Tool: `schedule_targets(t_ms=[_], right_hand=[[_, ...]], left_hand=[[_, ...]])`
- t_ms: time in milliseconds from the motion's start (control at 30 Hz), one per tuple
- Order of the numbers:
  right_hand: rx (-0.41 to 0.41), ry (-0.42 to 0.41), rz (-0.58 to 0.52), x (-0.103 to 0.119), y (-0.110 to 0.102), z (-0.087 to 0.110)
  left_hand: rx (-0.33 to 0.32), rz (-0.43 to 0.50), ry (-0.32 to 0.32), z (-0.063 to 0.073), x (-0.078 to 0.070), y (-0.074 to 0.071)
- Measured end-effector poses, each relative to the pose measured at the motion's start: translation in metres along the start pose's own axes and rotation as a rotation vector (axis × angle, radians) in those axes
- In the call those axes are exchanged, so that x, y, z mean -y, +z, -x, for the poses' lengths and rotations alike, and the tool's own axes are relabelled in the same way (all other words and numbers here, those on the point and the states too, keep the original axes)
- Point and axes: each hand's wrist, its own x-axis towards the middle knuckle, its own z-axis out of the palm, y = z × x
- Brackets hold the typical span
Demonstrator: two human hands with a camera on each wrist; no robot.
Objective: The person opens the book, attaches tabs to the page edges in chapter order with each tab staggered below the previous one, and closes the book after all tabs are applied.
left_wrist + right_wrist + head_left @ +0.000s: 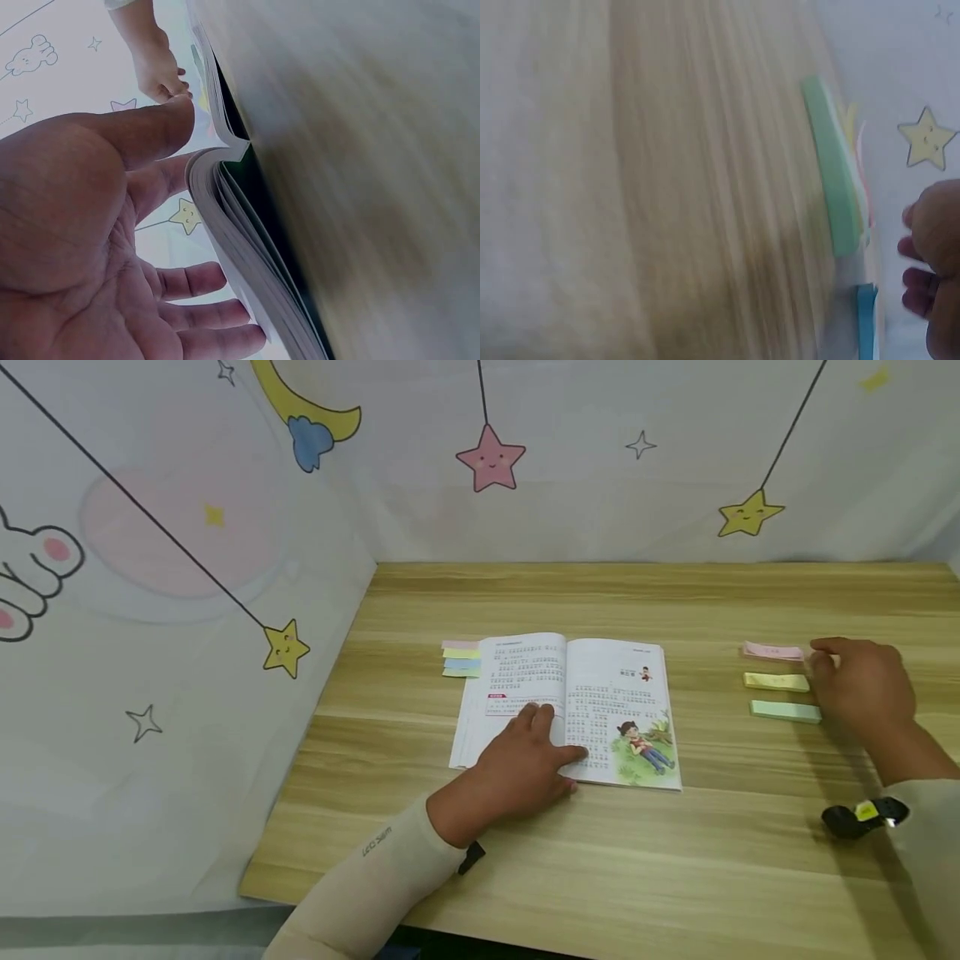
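An open book (618, 693) with printed pages and a drawing of a child lies on the table. My left hand (521, 760) rests on it with fingers spread, thumb on the right page near the fold; in the left wrist view the palm (67, 255) shows beside the page edges. To the right lie pink (772, 651), yellow (776, 682) and green (785, 712) sticky note pads. My right hand (866, 689) is just right of them, fingers loosely bent and nothing visible in them. A blue pad (866, 322) shows near it in the right wrist view, hidden in the head view.
Several coloured tabs (461, 660) stick out from the book's left edge. The wooden table (712, 868) meets a white cloth (570, 518) printed with stars at the back and left. A dark strap with a yellow mark (866, 811) sits at the right wrist.
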Motion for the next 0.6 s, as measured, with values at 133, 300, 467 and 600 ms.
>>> schedule_targets(t_ms=[133, 300, 467, 600], right_hand=[[-0.001, -0.112, -0.07, -0.004, 0.006, -0.014], [0.026, -0.161, -0.074, 0.013, 0.016, -0.031], [0.055, -0.193, 0.001, 0.025, 0.022, -0.039], [0.062, -0.218, 0.042, 0.024, 0.025, -0.04]], left_hand=[[-0.001, -0.006, 0.001, -0.001, 0.0, 0.0], [-0.007, -0.012, 0.001, -0.001, 0.0, 0.0], [0.01, 0.004, -0.016, -0.001, 0.0, -0.001], [0.015, 0.005, -0.019, 0.0, -0.001, 0.0]])
